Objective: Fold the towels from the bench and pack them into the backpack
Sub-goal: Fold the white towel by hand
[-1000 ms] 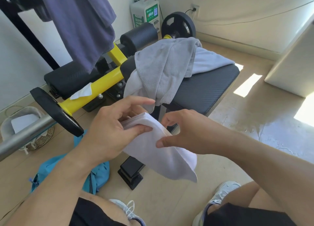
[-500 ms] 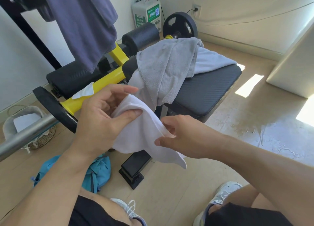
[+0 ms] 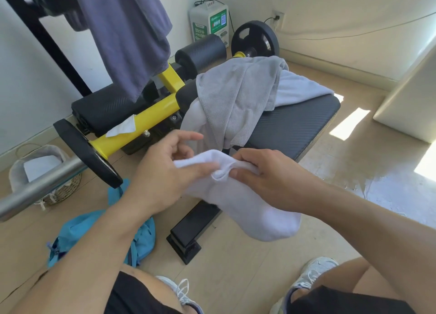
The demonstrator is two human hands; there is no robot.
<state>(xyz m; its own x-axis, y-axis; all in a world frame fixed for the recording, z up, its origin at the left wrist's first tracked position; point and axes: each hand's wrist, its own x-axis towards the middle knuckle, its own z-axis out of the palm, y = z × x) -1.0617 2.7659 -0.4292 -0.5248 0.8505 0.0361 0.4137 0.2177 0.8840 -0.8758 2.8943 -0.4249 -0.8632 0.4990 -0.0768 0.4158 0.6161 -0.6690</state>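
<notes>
Pinching white towel (image 3: 236,200) top edge w/ L hand (image 3: 162,174) + R hand (image 3: 266,174) | hangs free above floor (image 3: 247,266)

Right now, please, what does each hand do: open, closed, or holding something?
Left hand: closed, pinching the white towel at its upper edge.
Right hand: closed, gripping the same white towel beside the left.

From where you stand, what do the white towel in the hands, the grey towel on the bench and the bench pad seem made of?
White towel: soft, matte cloth, probably cotton terry; it droops limply. Grey towel: fuzzy fabric, perhaps microfibre, with a stitched hem. Bench pad: black padding, likely vinyl, with a woven-pattern sheen.
</notes>
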